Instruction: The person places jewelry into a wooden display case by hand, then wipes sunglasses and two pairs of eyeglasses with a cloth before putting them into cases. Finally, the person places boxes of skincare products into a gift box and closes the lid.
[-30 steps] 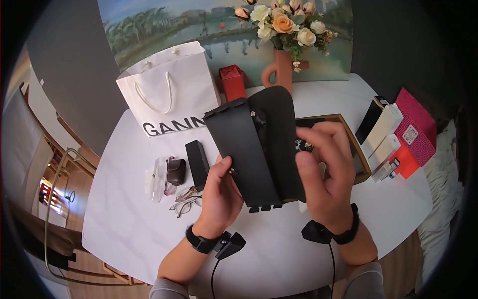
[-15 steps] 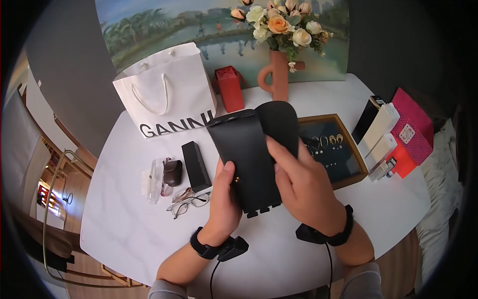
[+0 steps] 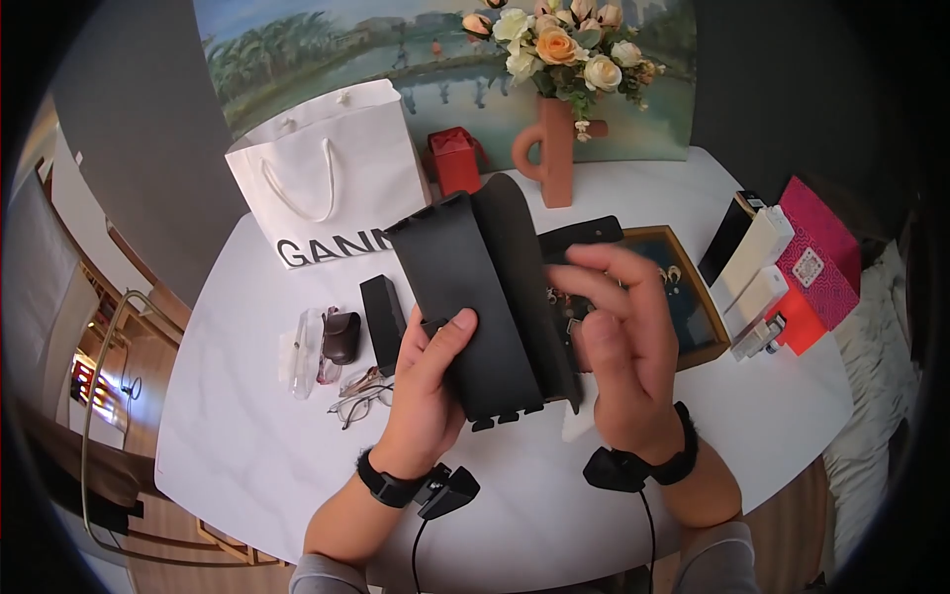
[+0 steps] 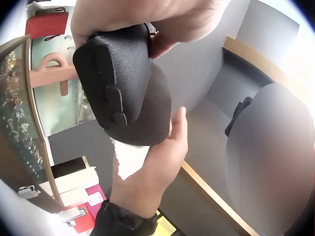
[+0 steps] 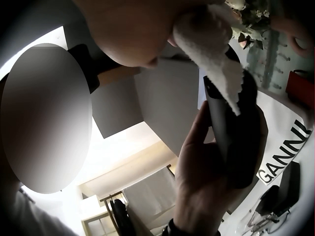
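A black flap case (image 3: 465, 297) is held up over the table, tilted, its flap standing away from the body. My left hand (image 3: 426, 371) grips the body from the left, thumb across its front. Opposite the flap is my right hand (image 3: 633, 356), fingers bent. A white cloth (image 5: 216, 64) with a zigzag edge hangs from this hand in the right wrist view. In the left wrist view the cloth (image 4: 130, 160) shows between the case and the right palm. A black panel (image 3: 584, 234) with a rounded end shows behind the right fingers.
A glass-topped jewellery box (image 3: 698, 322) lies behind the right hand. At left are eyeglasses (image 3: 361, 406), a brown pouch (image 3: 341, 339) and a long black box (image 3: 384, 322). A white paper bag (image 3: 336, 168), red box (image 3: 455, 163) and flower vase (image 3: 557, 158) stand at the back.
The right hand was over the case's front half a second ago and has moved right, off it. The flap now stands further from the body, and the case leans more to the left.
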Demonstrator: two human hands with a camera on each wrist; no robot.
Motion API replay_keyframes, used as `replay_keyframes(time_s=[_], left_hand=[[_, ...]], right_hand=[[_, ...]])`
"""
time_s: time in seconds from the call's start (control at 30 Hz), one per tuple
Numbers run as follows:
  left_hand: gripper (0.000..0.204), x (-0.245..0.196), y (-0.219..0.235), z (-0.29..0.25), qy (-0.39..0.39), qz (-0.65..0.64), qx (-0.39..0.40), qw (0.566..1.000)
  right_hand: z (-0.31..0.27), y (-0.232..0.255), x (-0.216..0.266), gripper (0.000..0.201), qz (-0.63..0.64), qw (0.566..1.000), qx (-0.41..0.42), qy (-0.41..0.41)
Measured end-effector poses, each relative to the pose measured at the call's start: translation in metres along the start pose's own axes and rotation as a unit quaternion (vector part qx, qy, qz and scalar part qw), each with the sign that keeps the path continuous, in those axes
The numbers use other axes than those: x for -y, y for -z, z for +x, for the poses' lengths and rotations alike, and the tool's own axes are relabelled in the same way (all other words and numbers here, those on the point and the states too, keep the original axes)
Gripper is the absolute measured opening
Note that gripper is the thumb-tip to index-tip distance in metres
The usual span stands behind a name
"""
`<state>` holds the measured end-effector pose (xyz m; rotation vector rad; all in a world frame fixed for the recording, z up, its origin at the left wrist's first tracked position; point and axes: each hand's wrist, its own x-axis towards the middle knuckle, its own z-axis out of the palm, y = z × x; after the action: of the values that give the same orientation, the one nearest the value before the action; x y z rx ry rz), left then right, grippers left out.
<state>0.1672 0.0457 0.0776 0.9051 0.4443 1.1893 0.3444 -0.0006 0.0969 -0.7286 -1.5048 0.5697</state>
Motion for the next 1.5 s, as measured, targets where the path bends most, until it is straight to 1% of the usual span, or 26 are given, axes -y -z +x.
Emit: replay_keyframes(time_s=[0.07, 0.1, 0.17, 0.23, 0.3, 0.37, 0.4, 0.47, 0.5, 0.57, 0.6, 0.63, 0.7, 0.73, 0.77, 0.83, 0.9, 0.97, 1.0, 1.07, 1.1, 1.13, 1.23, 1.27, 1.4, 1.5], left_hand=[[0.043, -0.002, 0.002, 0.0, 0.017, 0.027, -0.005, 0.999], [0.043, -0.004, 0.004, 0.0, 0.016, 0.026, -0.006, 1.0], [0.045, -0.006, 0.01, 0.001, 0.036, -0.105, 0.038, 0.993], [0.047, -0.006, 0.015, 0.002, 0.037, -0.102, 0.06, 0.992], [0.051, -0.007, 0.018, 0.002, 0.024, 0.036, 0.074, 0.996], [0.056, -0.01, 0.014, 0.002, 0.038, 0.021, 0.053, 0.998], [0.055, -0.012, 0.013, 0.002, 0.051, 0.036, 0.066, 0.996], [0.054, -0.018, 0.014, 0.005, 0.071, 0.01, 0.116, 0.991], [0.054, -0.019, 0.016, 0.006, 0.07, 0.008, 0.116, 0.991], [0.055, -0.019, 0.023, 0.009, 0.097, -0.12, 0.16, 0.975], [0.057, -0.019, 0.026, 0.009, 0.098, -0.134, 0.182, 0.969], [0.057, -0.019, 0.026, 0.008, 0.098, -0.134, 0.183, 0.969], [0.059, -0.019, 0.025, 0.007, 0.124, -0.151, 0.238, 0.951], [0.06, -0.017, 0.025, 0.006, 0.125, -0.139, 0.233, 0.954], [0.06, -0.018, 0.025, 0.006, 0.124, -0.139, 0.231, 0.955], [0.062, -0.021, 0.025, 0.006, 0.145, -0.09, 0.229, 0.958], [0.062, -0.024, 0.018, 0.002, 0.175, -0.094, 0.226, 0.954], [0.065, -0.024, 0.007, -0.001, 0.107, 0.085, 0.135, 0.981], [0.066, -0.018, 0.012, -0.002, 0.031, 0.141, 0.13, 0.981], [0.065, -0.022, -0.002, -0.006, 0.015, 0.204, 0.105, 0.973], [0.064, -0.024, -0.008, -0.008, 0.0, 0.266, 0.079, 0.961], [0.067, -0.024, -0.011, -0.008, 0.0, 0.299, 0.074, 0.952], [0.073, -0.023, -0.009, -0.011, -0.036, 0.305, 0.109, 0.946], [0.077, -0.023, -0.008, -0.011, -0.019, 0.299, 0.109, 0.948], [0.08, -0.028, -0.008, -0.014, 0.016, 0.311, 0.113, 0.943], [0.066, -0.032, -0.005, -0.015, -0.011, 0.36, 0.153, 0.92]], right_hand=[[0.007, -0.001, -0.013, 0.028, -0.115, 0.986, 0.067, 0.095], [0.004, -0.011, -0.013, 0.028, -0.138, 0.984, 0.054, 0.096], [0.0, -0.017, -0.017, 0.028, -0.233, 0.957, 0.1, 0.142], [0.0, -0.021, -0.017, 0.027, -0.236, 0.955, 0.112, 0.143], [-0.001, -0.019, -0.02, 0.026, -0.239, 0.953, 0.123, 0.143], [0.003, -0.008, -0.026, 0.028, -0.113, 0.975, 0.108, 0.155], [0.007, -0.005, -0.026, 0.02, -0.15, 0.965, 0.023, 0.215], [-0.003, 0.003, -0.029, 0.019, -0.157, 0.967, -0.142, 0.139], [-0.002, 0.004, -0.031, 0.019, -0.158, 0.968, -0.139, 0.139], [0.007, 0.008, -0.03, 0.026, 0.03, 0.97, -0.238, 0.023], [0.01, 0.013, -0.026, 0.038, 0.036, 0.976, -0.211, -0.038], [0.015, 0.012, -0.026, 0.033, 0.059, 0.979, -0.186, -0.065], [0.018, 0.019, -0.015, 0.028, 0.166, 0.971, -0.044, -0.164], [0.017, 0.025, -0.018, 0.024, 0.19, 0.969, 0.042, -0.154], [0.015, 0.026, -0.018, 0.024, 0.191, 0.968, 0.043, -0.155], [0.011, 0.025, -0.013, 0.021, 0.161, 0.971, 0.139, -0.11], [0.009, 0.021, -0.013, 0.016, 0.132, 0.977, 0.142, -0.094], [0.007, 0.016, -0.011, 0.012, 0.15, 0.975, 0.13, -0.102], [0.009, 0.019, -0.011, 0.012, 0.15, 0.975, 0.13, -0.102], [0.015, 0.027, -0.011, 0.014, -0.026, 0.972, 0.234, -0.024], [0.014, 0.023, -0.01, 0.014, -0.026, 0.971, 0.236, -0.023], [0.012, 0.017, -0.01, 0.016, -0.041, 0.979, 0.191, -0.052], [0.008, 0.005, -0.012, 0.017, -0.046, 0.988, 0.115, -0.09], [0.007, 0.003, -0.013, 0.017, -0.035, 0.991, 0.084, -0.098], [0.005, -0.004, -0.013, 0.019, -0.087, 0.988, 0.084, -0.096], [0.004, -0.008, -0.013, 0.021, -0.11, 0.987, 0.066, -0.092]])
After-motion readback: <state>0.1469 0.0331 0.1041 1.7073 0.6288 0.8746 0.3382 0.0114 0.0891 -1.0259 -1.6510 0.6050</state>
